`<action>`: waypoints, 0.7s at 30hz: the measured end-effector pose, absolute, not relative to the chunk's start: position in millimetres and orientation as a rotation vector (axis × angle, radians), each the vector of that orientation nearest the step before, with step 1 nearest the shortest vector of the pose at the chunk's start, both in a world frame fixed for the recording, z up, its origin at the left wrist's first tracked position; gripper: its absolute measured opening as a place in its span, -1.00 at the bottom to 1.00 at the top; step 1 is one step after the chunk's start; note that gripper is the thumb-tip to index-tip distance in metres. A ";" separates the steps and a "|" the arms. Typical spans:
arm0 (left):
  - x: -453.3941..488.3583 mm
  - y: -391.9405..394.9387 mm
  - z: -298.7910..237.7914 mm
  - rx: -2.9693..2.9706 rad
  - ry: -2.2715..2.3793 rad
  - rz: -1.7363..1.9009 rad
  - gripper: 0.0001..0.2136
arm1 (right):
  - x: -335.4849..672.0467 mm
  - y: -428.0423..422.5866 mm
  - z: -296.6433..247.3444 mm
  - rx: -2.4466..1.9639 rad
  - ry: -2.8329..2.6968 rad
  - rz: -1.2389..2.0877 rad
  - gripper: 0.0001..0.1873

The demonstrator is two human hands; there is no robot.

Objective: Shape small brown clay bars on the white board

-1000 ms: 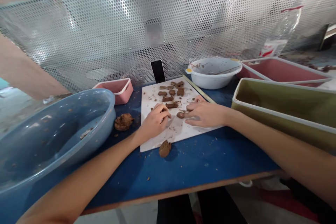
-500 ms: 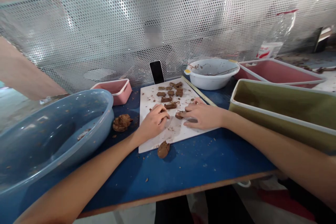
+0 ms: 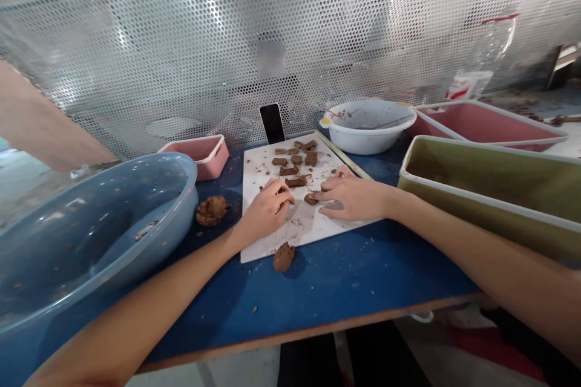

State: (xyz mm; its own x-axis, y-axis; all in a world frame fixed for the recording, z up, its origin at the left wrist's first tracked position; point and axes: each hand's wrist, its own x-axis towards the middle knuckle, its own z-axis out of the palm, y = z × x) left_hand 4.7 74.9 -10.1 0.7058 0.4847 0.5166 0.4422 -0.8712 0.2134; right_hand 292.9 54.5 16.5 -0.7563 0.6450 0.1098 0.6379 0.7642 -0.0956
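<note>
My left hand (image 3: 267, 210) rests on a white board (image 3: 258, 240), its fingers curled over; what lies under them is hidden, though a bit of brown clay shows by the fingertips. Opposite it, my right hand (image 3: 353, 197) has its fingers stretched and apart, one fingertip touching a small clay piece (image 3: 311, 199). Just beyond both hands lies a clay bar (image 3: 296, 182), with another clay bar (image 3: 288, 171) behind it. Several more shaped clay pieces (image 3: 296, 159) sit farther back on the board. A rounded clay lump (image 3: 284, 257) lies at the board's near edge.
On the left stand a large blue basin (image 3: 184, 184), a rough clay lump (image 3: 212, 211) and a small pink box (image 3: 213, 164). A phone (image 3: 272, 123) leans against the perforated metal screen (image 3: 190, 66). Rightward are a stick (image 3: 341, 155), a white basin (image 3: 370, 138) and a green planter (image 3: 481, 196).
The view has shifted very slightly. Both hands keep nearly the same places on the board, and the clay pieces have not visibly moved.
</note>
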 end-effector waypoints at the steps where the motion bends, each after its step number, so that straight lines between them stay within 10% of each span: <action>1: 4.7 74.9 -10.2 2.830 0.769 0.895 -0.72 | 293.3 54.3 17.4 -1.019 -2.821 0.081 -0.51; 21: 3.7 75.2 -12.7 2.825 0.772 0.890 -0.73 | 296.1 54.4 19.5 -0.957 -2.812 0.021 -0.55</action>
State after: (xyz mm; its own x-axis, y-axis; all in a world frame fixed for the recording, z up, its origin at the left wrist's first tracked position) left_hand 3.7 75.2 -12.7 0.7042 0.4883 0.5155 0.4413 -0.8697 0.2211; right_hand 296.1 54.4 19.5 -0.7792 0.6070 0.1563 0.6045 0.7937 -0.0683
